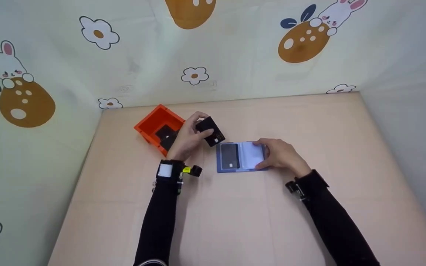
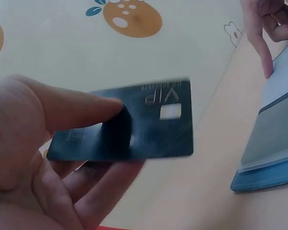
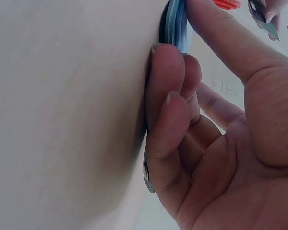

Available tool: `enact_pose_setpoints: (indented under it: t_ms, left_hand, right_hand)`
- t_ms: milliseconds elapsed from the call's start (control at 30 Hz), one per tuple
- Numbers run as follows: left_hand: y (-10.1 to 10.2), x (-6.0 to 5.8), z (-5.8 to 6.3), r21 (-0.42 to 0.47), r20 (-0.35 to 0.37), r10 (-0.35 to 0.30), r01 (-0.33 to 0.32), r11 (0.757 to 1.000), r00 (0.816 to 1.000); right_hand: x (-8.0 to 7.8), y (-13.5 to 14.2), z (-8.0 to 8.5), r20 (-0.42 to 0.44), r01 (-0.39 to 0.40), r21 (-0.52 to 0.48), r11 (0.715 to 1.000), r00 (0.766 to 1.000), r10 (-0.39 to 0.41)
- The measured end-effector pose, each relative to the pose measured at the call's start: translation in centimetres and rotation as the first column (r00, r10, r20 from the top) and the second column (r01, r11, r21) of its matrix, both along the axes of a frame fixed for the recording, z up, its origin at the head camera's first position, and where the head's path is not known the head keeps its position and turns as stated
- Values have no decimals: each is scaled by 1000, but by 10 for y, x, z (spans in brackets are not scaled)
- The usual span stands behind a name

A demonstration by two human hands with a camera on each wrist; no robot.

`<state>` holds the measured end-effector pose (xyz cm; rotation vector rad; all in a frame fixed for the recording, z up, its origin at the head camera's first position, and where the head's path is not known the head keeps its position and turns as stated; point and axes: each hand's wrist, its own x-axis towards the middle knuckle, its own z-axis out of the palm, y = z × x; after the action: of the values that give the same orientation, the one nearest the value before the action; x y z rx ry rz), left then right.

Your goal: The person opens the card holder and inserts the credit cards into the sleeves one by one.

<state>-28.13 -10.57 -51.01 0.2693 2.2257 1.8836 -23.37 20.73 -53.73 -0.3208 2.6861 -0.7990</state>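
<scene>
In the head view my left hand (image 1: 188, 139) pinches a black bank card (image 1: 213, 133) between thumb and fingers, just above the table. Close up in the left wrist view, the card (image 2: 170, 136) shows "VIP" lettering and a pale chip. To its right a blue card holder (image 1: 219, 162) lies open on the table. Its left clear sleeve contains a dark card (image 1: 230, 153); white pages (image 1: 250, 155) make up the right side. My right hand (image 1: 283, 154) grips the holder's right edge, thumb at the near corner and fingers at the far side.
An orange plastic bin (image 1: 147, 125) stands behind and left of my left hand, with several dark cards (image 1: 166, 135) inside, partly hidden by the hand. Patterned cloth walls (image 1: 142, 59) close off the back and sides of the beige table (image 1: 227, 210).
</scene>
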Motion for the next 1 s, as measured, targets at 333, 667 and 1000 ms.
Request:
enact_pose_setpoints:
  t_ms: [333, 667, 1000]
  left_hand:
    - [-3, -1, 3, -55, -2, 28, -28, 998, 1000]
    - [5, -1, -1, -98, 135, -19, 32, 995, 991]
    - [28, 7, -11, -76, 175, -40, 54, 996, 984]
  right_hand:
    - [-1, 1, 0, -5, -4, -16, 1000, 1000, 4]
    - [-1, -1, 1, -4, -2, -3, 1000, 1000, 2]
    - [0, 1, -1, -13, -7, -3, 1000, 1000, 7]
